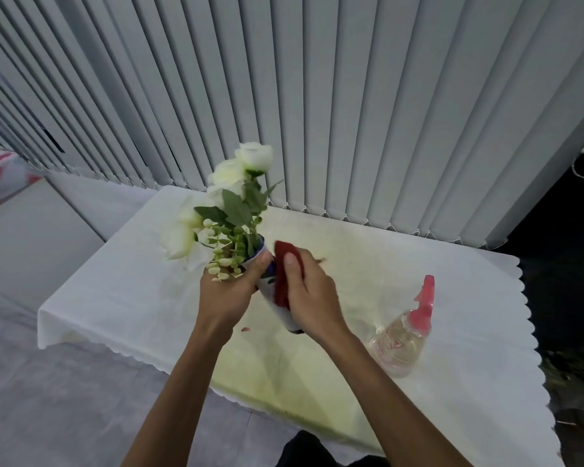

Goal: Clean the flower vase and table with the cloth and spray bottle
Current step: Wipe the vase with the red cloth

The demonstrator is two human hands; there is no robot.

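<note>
We see both of the person's bare forearms reaching up from the lower edge of the view and meeting over the middle of the tabletop (368, 264), which is covered by a white cloth with a scalloped hem. The left hand (228, 291) wraps its grip around the upper part of the flower vase (280, 311), thumb lying across the rim, fingers curled behind and mostly hidden by the foliage. The vase is white with dark blue markings and leans away from upright, its mouth tipped up and to the left, its base pointing toward us; we cannot tell whether the base touches the tabletop. White flowers (236, 183) with green leaves rise from its mouth.

The right hand (312, 298) comes in from the right with the wrist bent, its grip closed on a dark red cloth (284, 274) that is pressed flat against the right side of the vase, thumb on top of the fabric.

The spray bottle (403, 338), clear with a pink trigger head, stands on the tabletop to the right of the hands, apart from them. Pale vertical blinds (317, 96) hang behind the tabletop.
</note>
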